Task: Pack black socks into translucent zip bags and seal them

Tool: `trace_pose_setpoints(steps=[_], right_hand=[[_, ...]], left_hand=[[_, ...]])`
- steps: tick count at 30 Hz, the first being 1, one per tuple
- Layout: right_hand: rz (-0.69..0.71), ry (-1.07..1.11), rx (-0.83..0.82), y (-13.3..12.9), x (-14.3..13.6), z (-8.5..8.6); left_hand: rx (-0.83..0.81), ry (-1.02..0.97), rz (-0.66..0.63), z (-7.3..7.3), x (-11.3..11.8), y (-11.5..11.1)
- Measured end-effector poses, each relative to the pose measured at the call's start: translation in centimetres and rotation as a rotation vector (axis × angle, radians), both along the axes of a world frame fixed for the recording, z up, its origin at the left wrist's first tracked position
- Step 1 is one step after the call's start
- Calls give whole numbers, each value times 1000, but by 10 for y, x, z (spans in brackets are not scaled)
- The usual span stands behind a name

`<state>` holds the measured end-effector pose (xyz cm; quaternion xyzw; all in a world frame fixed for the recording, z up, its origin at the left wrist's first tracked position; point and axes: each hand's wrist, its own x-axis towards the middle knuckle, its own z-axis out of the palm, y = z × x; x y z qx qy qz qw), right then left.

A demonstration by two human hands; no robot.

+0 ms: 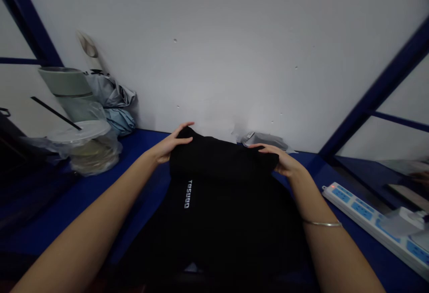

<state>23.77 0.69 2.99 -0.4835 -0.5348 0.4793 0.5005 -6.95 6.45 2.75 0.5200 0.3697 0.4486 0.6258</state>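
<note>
We see a black garment held up in front of the person, above the blue table, with white letters running down its left part. The left hand pinches its upper left corner between thumb and fingers. The right hand grips the upper right corner, with its fingers bent over the top edge; a silver bangle is on this forearm. The lower cloth is very dark, so we cannot tell well where it ends. Behind the garment, near the wall, lies a grey plastic packet. At left we find a lidded cup with black straw; at right, a white power strip.
</note>
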Motion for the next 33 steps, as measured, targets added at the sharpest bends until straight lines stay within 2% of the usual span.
trace_pose_setpoints(steps=[3,5,9,11,14,17,20,23,24,26,28,30,33], right_hand=[[160,-90,-141,5,12,-4],[148,-131,-131,9,16,-7],[77,-338,-77,11,14,-7],[137,-482,-70,9,11,-4],[312,-690,-93,6,7,-2],[325,-820,-99,7,6,-3],[317,-816,-55,6,10,-2],[434,-598,35,-1,21,5],[495,-497,46,-5,25,8],[613,-311,24,-11,33,12],[654,-188,-14,-16,37,13],[566,-139,-25,-15,34,13],[217,-186,11,-5,25,8]], left_hand=[[-63,220,-144,3,-7,-2],[-10,425,-185,3,-10,-2],[264,818,-374,-2,-12,5],[436,934,-433,-6,-12,10],[684,983,-301,-9,-9,15],[772,876,-176,-7,-6,13],[602,697,-196,1,-9,7],[360,493,-331,9,-16,0],[300,436,-429,11,-19,-2],[173,372,-702,14,-22,-7],[40,367,-965,15,-21,-11],[-29,373,-1076,15,-17,-15],[8,350,-997,10,-5,-16]])
